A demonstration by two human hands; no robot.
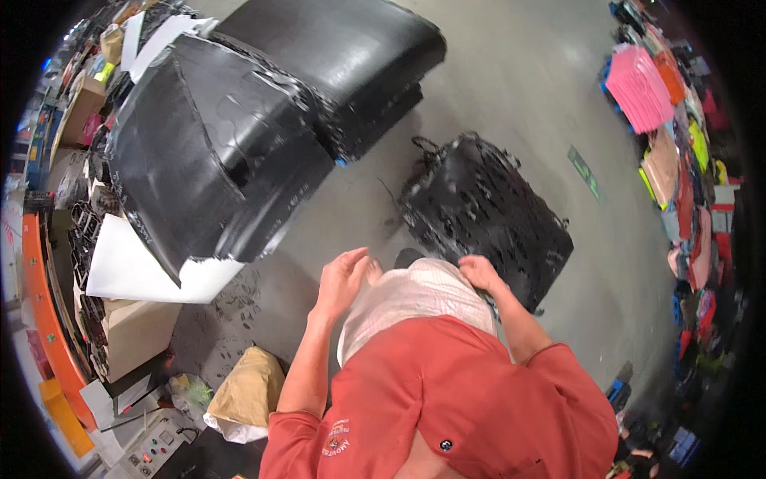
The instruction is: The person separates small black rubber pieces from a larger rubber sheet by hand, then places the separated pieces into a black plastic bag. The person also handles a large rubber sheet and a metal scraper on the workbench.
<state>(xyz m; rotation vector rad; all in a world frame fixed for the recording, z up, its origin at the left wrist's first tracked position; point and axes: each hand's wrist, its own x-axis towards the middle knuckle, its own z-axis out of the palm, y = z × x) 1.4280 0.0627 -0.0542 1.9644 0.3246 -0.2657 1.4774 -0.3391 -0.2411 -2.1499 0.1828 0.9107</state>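
My left hand (343, 279) hovers in front of my lap with loosely bent fingers; nothing shows in it. On the other side, my right hand (481, 274) is held near my thigh, fingers partly bent and nothing visible in its grasp. Just beyond it on the floor lies a black pile of sheet material (487, 211) with ragged edges and many cut-out holes. From my view the right hand is close to the pile's near edge; I cannot tell whether they touch. Large smooth black sheets (231, 128) are stacked, drooping over their support, ahead to the left.
A second black sheet stack (343, 56) stands behind the first. White sheets (155, 267) stick out below it. A brown paper sack (249, 387) and a control box with buttons (155, 443) are at near left. Pink sheets (641, 88) and colourful piles line the right side.
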